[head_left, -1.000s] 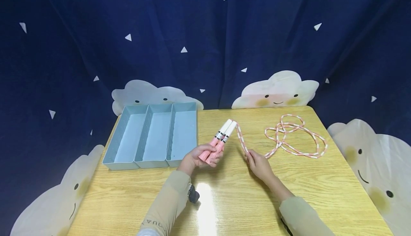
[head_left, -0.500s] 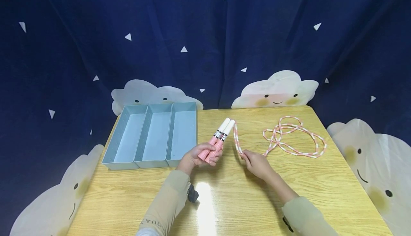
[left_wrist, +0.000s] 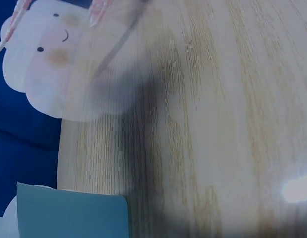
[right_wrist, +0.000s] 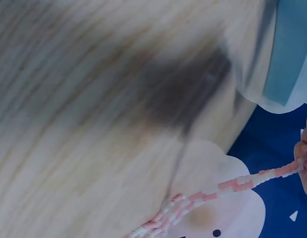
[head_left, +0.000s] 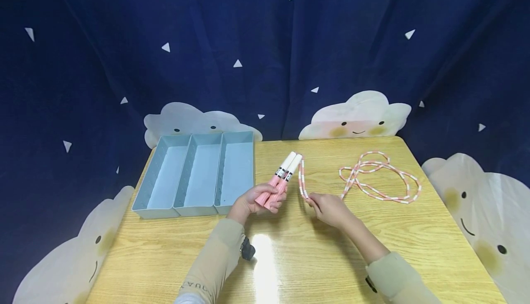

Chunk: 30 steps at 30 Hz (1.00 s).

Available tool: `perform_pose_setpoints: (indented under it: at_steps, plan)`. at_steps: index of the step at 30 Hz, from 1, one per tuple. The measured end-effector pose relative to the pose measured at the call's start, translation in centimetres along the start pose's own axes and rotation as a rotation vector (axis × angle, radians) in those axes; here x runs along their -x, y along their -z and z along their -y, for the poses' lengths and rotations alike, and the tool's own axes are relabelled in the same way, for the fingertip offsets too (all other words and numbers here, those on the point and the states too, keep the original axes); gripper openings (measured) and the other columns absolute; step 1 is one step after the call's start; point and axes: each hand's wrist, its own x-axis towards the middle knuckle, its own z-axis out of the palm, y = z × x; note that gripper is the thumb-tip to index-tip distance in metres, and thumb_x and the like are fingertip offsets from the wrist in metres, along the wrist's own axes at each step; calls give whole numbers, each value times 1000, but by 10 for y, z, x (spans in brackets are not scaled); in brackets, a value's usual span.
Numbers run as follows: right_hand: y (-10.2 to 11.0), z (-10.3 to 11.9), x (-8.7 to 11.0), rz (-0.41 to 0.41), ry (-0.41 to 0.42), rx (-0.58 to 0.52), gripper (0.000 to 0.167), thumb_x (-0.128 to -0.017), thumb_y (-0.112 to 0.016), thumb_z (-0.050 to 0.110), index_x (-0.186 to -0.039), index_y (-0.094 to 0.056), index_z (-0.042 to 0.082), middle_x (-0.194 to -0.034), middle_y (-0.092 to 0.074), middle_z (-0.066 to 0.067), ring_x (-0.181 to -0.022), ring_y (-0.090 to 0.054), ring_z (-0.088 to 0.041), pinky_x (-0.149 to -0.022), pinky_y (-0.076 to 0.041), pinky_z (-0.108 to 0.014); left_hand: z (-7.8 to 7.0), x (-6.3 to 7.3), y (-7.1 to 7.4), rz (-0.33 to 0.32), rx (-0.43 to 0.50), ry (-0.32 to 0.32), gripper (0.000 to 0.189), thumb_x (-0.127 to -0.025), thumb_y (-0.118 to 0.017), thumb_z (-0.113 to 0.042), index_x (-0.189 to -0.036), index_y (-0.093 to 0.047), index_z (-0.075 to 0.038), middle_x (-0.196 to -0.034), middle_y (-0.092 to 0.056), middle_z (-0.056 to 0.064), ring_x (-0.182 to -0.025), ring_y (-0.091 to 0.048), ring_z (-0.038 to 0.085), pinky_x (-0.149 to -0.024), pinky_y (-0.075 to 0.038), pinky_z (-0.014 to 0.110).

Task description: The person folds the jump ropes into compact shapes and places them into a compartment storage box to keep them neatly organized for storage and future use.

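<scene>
My left hand (head_left: 250,199) grips the two pink-and-white handles (head_left: 283,179) of a jump rope side by side, their white ends pointing up and away. From those ends the beaded pink-and-white rope (head_left: 302,178) hangs down doubled to my right hand (head_left: 330,209), which pinches it. Beyond the right hand, the rest of the rope lies in loose loops (head_left: 378,197) on the table. In the right wrist view, a stretch of beaded rope (right_wrist: 236,184) runs to fingers at the right edge. The left wrist view catches only a bit of rope (left_wrist: 14,22) at the top left.
A blue-grey tray (head_left: 198,211) with three long compartments stands at the left on the wooden table (head_left: 314,267). Behind the table hangs a dark blue curtain (head_left: 265,42) with white triangles and cloud faces.
My right hand has moved slightly left with the rope, closer to the handles, and the hanging stretch is now steeper. The left hand has hardly moved. The loops on the table shifted a little.
</scene>
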Motion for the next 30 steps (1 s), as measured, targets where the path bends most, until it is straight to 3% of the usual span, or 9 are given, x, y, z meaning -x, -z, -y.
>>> perform_pose_setpoints:
  at_steps: [8, 20, 30]
  plan:
    - [13, 9, -5, 33, 50, 31, 28, -91, -56, 20, -65, -45, 18, -52, -32, 11, -47, -35, -6, -42, -30, -23, -1, 0, -2, -47, -6, 15, 20, -87, -27, -6, -102, -40, -10, -76, -47, -2, -57, -41, 7, -54, -33, 16]
    - [26, 18, -10, 64, 119, 66, 28, -89, -57, 21, -65, -43, 18, -52, -35, 10, -47, -37, -9, -41, -33, -27, 1, 0, 2, -46, -21, 37, 25, -88, -21, -4, -101, -42, -10, -78, -50, -3, -58, -46, 7, -54, -35, 17]
    - [37, 26, -14, 119, 176, 62, 28, -90, -56, 21, -66, -42, 18, -53, -35, 10, -48, -35, -6, -41, -32, -25, 3, -2, 2, -49, -51, 75, 28, -87, -20, -4, -101, -43, -11, -79, -51, -3, -58, -43, 7, -55, -35, 16]
